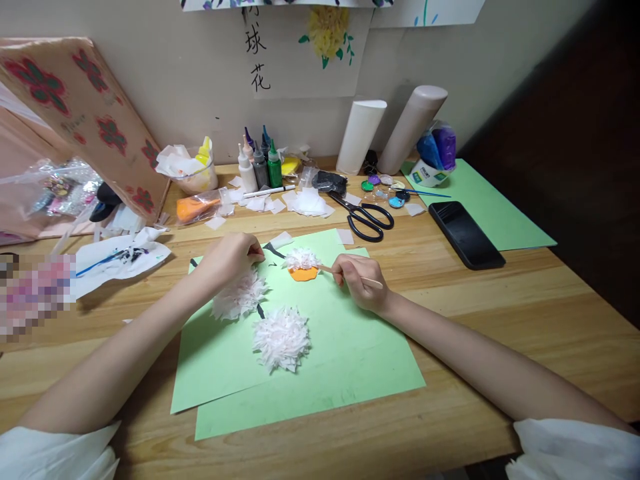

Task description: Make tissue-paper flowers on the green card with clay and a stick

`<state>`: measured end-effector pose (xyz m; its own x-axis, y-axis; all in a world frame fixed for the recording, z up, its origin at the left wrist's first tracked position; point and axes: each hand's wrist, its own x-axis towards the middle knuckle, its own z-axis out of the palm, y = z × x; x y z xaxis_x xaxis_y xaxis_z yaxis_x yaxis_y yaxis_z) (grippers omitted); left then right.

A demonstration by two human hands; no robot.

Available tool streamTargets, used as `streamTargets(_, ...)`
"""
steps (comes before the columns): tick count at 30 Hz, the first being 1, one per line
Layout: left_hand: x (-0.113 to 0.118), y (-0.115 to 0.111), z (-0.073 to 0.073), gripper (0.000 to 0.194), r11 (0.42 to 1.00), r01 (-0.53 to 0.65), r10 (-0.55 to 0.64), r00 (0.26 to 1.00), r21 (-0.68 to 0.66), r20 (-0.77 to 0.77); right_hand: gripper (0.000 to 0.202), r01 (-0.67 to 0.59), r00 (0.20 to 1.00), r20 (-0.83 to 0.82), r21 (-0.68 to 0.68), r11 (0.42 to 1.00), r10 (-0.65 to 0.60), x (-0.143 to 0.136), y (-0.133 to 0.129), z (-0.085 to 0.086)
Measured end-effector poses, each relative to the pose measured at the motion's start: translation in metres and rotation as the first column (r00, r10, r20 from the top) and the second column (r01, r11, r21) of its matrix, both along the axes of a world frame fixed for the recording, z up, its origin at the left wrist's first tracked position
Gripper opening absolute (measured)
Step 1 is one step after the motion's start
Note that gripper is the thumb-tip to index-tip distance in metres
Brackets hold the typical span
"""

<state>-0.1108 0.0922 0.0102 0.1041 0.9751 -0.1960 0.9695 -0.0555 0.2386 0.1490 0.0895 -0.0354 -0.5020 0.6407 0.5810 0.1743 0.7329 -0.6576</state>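
Two overlapping green sheets [350, 360] lie on the wooden table. On them are a round white paper flower [283, 339], a second white flower [241, 295] partly under my left wrist, and a smaller white tuft [301, 258] on an orange patch [303, 274]. My right hand [359, 279] is closed around a thin wooden stick [371, 283], its tip at the right edge of the orange patch. Above the second flower, my left hand [235, 259] has its fingers pinched together; what they hold, if anything, is hidden. Dark stem pieces [273, 250] show between the flowers.
Behind the sheets lie black scissors [370, 221], white paper squares [310, 202], paint bottles [260, 167] and an orange clay packet [198, 207]. A phone [466, 235] rests at right. A decorated cardboard panel [95, 127] leans at left, near a paint-stained paper [117, 260].
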Motion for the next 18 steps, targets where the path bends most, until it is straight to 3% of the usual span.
streamTargets(6, 0.0009, -0.0001, 0.0009, 0.013, 1.0, -0.002, 0.002, 1.0, -0.009, -0.01, 0.043, -0.001, 1.0, 0.0, -0.044, 0.999, 0.001, -0.0008, 0.0014, -0.0002)
streamTargets(13, -0.0004, 0.001, -0.0009, 0.011, 1.0, -0.001, 0.001, 1.0, -0.011, -0.013, 0.045, 0.068, 0.998, 0.033, -0.269, 0.961, -0.061, -0.0016, 0.0039, -0.0007)
streamTargets(15, -0.0002, 0.0007, 0.0003, 0.012, 1.0, -0.005, 0.005, 1.0, -0.015, -0.016, 0.045, 0.062, 0.998, 0.009, -0.242, 0.968, -0.062, -0.0015, 0.0031, -0.0012)
streamTargets(18, 0.0016, -0.0005, 0.0043, 0.012, 1.0, -0.009, 0.008, 1.0, -0.009, -0.028, 0.047, 0.049, 0.996, -0.071, -0.081, 0.996, -0.055, -0.0002, 0.0002, -0.0006)
